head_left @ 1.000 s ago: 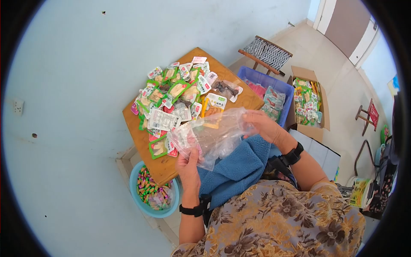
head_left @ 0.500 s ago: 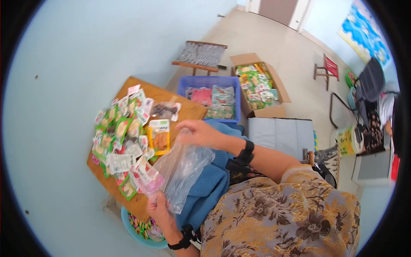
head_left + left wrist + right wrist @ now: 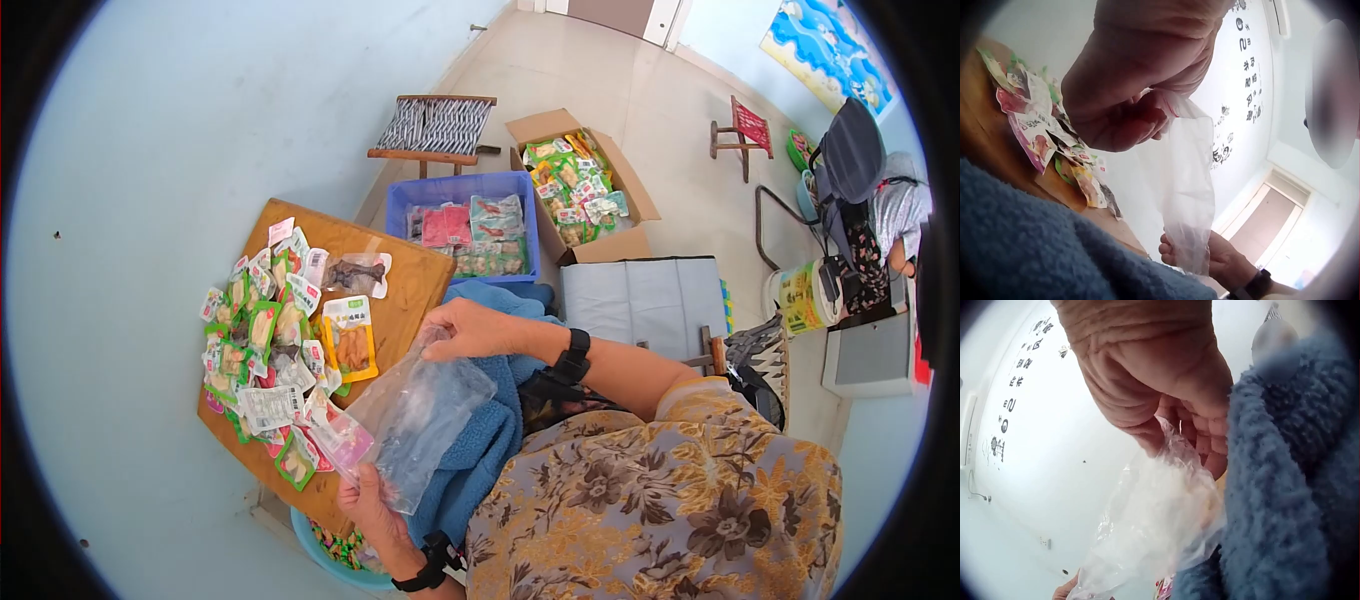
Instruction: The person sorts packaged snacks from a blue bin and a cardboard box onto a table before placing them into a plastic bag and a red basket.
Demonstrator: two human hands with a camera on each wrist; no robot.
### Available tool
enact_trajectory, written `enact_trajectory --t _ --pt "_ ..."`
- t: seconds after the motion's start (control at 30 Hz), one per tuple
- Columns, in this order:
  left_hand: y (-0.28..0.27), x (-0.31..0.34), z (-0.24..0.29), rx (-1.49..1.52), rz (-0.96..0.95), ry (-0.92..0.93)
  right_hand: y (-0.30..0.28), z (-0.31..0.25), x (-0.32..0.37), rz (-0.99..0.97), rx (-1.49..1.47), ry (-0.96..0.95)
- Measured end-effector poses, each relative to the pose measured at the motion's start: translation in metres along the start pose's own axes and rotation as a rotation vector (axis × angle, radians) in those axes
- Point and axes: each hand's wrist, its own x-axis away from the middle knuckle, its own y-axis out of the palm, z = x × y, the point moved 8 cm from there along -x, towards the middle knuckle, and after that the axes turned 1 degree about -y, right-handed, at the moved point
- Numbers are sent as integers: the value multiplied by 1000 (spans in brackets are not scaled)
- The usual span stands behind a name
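Pinching the clear plastic bag (image 3: 420, 415) at both ends, just off the near edge of the wooden table (image 3: 405, 295): left hand (image 3: 366, 497) on the lower corner, right hand (image 3: 466, 330) on the upper rim, well apart. Thin film, light grips: could slip free or tear if pulled tauter. On the table, snack packets (image 3: 265, 330); beyond the table, blue crate (image 3: 462, 181)
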Motion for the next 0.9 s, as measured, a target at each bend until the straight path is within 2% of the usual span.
enact_trajectory --t 0.03,0.1,0.13,0.2,0.23,0.3,0.4,0.53,0.63,0.73,0.8,0.83,0.9 --pt "0 0 0 4 15 -2 -1 2 0 -1 -1 -1" --pt "-4 -2 -4 -2 -7 -14 6 28 5 -61 -230 302" --pt "-5 -2 -5 -9 -28 -25 8 30 5 -62 -231 303" --pt "-7 -1 -6 -37 -43 -46 8 34 3 68 -385 336" --pt "-7 0 -7 -63 -58 -68 10 33 1 58 -387 335" --pt "-2 2 -3 -42 -31 -39 9 35 0 145 -610 401" --pt "5 5 4 -41 -8 -14 8 30 1 182 -761 429" --pt "-3 6 -2 16 -44 -56 4 42 0 256 -731 450" --pt "-3 4 -3 3 -51 -19 5 38 -2 235 -747 370" --pt "-7 4 1 -3 2 18 12 23 -1 189 -869 361" --pt "-10 7 7 20 12 36 27 18 9 38 -766 566" --pt "-12 7 11 52 29 64 28 24 12 43 -767 568" --pt "-22 3 6 77 65 78 44 26 16 -193 -572 498"
